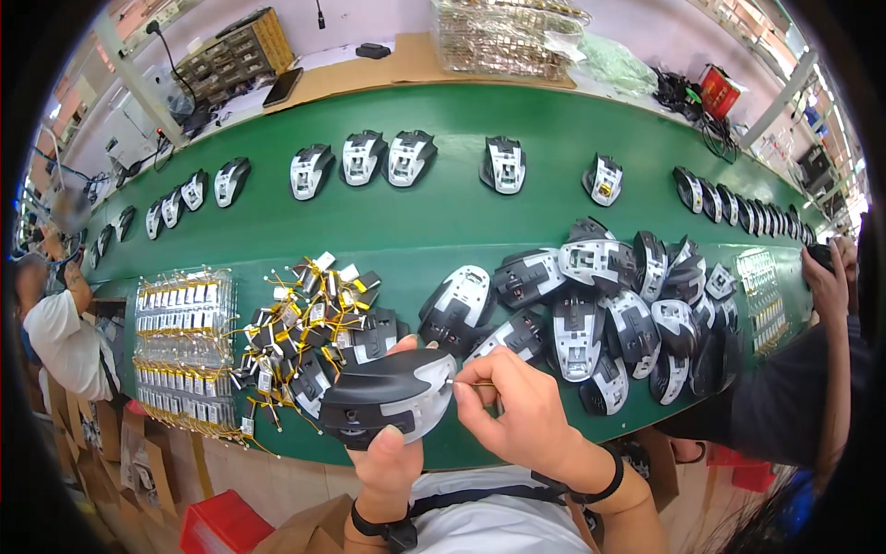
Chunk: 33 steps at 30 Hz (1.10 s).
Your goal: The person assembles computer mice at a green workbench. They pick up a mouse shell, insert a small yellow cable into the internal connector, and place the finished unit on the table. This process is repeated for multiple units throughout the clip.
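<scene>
A black and grey-white computer mouse rests in my left hand, tilted on its side above the bench edge. My left fingers are wrapped round it, the thumb on the lower side. Close by at its pale end is my right hand, pinching a thin, slender piece whose tip meets the mouse; its kind is too small to make out. Left of the mouse lies a heap of small batteries with yellow wires. Behind and to the right is a pile of similar mice.
Clear trays of batteries sit at the left, another tray at the right. Mice stand in a row along the green conveyor belt. Co-workers sit at both sides, one with a hand raised. A red bin is below.
</scene>
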Available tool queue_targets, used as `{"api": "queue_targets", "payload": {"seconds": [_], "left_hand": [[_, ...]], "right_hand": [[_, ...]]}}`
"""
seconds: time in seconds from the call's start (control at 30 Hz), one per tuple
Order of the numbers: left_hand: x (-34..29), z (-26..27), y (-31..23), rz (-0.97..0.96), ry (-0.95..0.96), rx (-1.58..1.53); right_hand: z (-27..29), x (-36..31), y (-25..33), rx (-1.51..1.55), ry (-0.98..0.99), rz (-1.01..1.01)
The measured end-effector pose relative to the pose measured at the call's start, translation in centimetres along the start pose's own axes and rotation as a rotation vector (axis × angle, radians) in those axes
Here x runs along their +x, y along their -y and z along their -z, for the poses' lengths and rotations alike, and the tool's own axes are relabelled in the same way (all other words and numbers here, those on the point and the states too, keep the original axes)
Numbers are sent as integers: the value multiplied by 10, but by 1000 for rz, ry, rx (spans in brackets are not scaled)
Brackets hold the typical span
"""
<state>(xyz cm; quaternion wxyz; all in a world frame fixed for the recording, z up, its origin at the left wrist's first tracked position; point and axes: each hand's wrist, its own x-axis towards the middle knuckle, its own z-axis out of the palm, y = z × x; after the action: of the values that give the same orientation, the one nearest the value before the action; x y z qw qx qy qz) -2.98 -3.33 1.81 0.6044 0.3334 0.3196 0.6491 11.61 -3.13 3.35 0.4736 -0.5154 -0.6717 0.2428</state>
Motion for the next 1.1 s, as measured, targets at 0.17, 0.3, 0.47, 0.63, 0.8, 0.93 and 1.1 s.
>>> {"api": "queue_targets", "payload": {"seconds": [0.17, 0.3, 0.47, 0.63, 0.8, 0.93, 1.1], "left_hand": [[-4, -2, -1, 18, -6, -1], [5, 2, -3, -24, 53, -14], [37, -6, -38, -100, 463, 142], [53, -34, -78, -48, 659, 324], [60, -74, -90, -41, 712, 441], [54, -102, -107, -128, 699, 615], [47, -127, -106, -219, 715, 639]], "right_hand": [[7, 0, 5, 55, -1, -55], [14, 4, -3, 494, 118, -420], [6, 3, -12, 646, 129, -397], [11, 14, 2, 832, 99, -404], [32, 23, 9, 1025, 59, -394], [49, 27, 29, 1075, 26, -333], [65, 26, 28, 1150, -13, -241]]}}
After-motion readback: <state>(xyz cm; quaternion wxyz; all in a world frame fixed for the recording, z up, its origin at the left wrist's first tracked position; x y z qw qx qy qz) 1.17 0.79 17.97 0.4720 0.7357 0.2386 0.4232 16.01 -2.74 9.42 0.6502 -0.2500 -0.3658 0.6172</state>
